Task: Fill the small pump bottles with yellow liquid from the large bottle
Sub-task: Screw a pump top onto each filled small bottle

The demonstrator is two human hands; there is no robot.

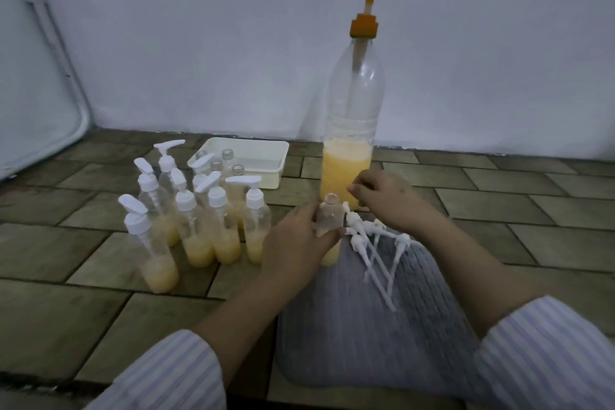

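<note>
- Nearest: two striped sleeves (173, 373) and a grey ribbed cushion (359, 326) lying on the tiled floor (66, 309).
- On the cushion's far end, a loose pile of white pump heads (376, 243) with long dip tubes, not yet fitted to anything. Several caps waiting means several bottles left to close.
- Left hand (296, 243) is wrapped around an uncapped small bottle (329, 220), holding it upright at the cushion's far edge. Its neck is open; yellow shows at its base below the fingers, so it looks already filled and due for a cap.
- Right hand (389, 200) hovers just above the pump heads, next to the open neck, fingers curled. Cannot tell whether it pinches a cap or holds nothing.
- Left of the hands: a cluster of capped small bottles (199, 220) standing on the floor, each with a white pump on and yellow liquid in roughly the lower third. These read as finished.
- Just behind the hands: the large bottle (352, 130) with an orange pump top, upright, yellow liquid only in its lower portion, the upper part clear. Enough left to judge more fills possible.
- Farthest: a white tray (266, 156) near the wall holding a few open, seemingly empty bottles (228, 158). These remain to be filled.
- Judgement: well past halfway; capping the held bottle, then the tray's few.
</note>
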